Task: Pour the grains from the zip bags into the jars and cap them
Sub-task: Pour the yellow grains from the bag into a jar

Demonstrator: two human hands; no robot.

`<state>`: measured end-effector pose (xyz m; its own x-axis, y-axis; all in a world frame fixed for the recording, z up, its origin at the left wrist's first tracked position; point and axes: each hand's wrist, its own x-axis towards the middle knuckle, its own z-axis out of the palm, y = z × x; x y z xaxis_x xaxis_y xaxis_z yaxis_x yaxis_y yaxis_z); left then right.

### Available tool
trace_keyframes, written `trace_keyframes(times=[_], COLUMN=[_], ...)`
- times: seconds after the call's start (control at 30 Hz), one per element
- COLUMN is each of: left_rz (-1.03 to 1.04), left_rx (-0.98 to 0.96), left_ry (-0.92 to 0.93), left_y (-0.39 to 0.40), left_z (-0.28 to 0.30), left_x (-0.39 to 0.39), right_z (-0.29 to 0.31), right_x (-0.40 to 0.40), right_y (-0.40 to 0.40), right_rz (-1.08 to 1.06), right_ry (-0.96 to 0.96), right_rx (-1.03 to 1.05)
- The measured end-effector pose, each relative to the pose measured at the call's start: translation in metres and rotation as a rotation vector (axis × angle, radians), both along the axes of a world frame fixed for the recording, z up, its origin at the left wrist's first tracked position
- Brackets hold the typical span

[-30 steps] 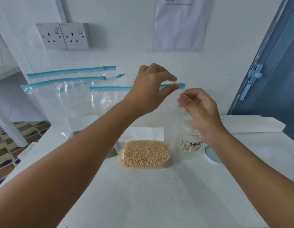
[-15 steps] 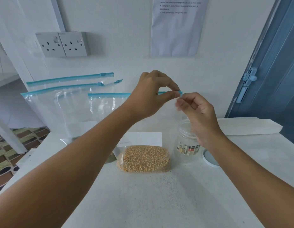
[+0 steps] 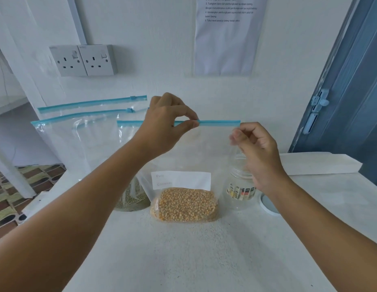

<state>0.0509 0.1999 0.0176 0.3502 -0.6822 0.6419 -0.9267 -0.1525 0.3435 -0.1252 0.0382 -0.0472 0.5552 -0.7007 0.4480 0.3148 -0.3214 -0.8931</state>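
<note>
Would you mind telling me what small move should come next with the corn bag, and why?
Probably keep drawing the left hand leftward along the blue zip strip to finish opening the corn bag. It pinches the strip mid-length while the right hand holds the bag's right edge, and the open jar waits beside it.

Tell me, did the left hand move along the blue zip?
Yes. The left hand slid leftward along the zip bag's blue strip, away from the jar; earlier it pinched the strip's right end, above the jar.
</note>
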Motion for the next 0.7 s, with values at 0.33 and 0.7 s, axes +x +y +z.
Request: trace_keyframes(times=[0.33,0.7], left_rz=[0.216,0.315], left_rx=[0.041,-0.008], left_ry=[-0.066,-0.076], left_y=[0.071,0.094], left_z=[0.003,-0.009], left_x=[0.059,0.077], right_z=[-0.006,0.003], right_x=[-0.002,-0.004], right_y=[-0.011,-0.012], right_rz=[-0.02,-0.197], right_ry=[-0.005,0.159], right_rx=[0.028,-0.247])
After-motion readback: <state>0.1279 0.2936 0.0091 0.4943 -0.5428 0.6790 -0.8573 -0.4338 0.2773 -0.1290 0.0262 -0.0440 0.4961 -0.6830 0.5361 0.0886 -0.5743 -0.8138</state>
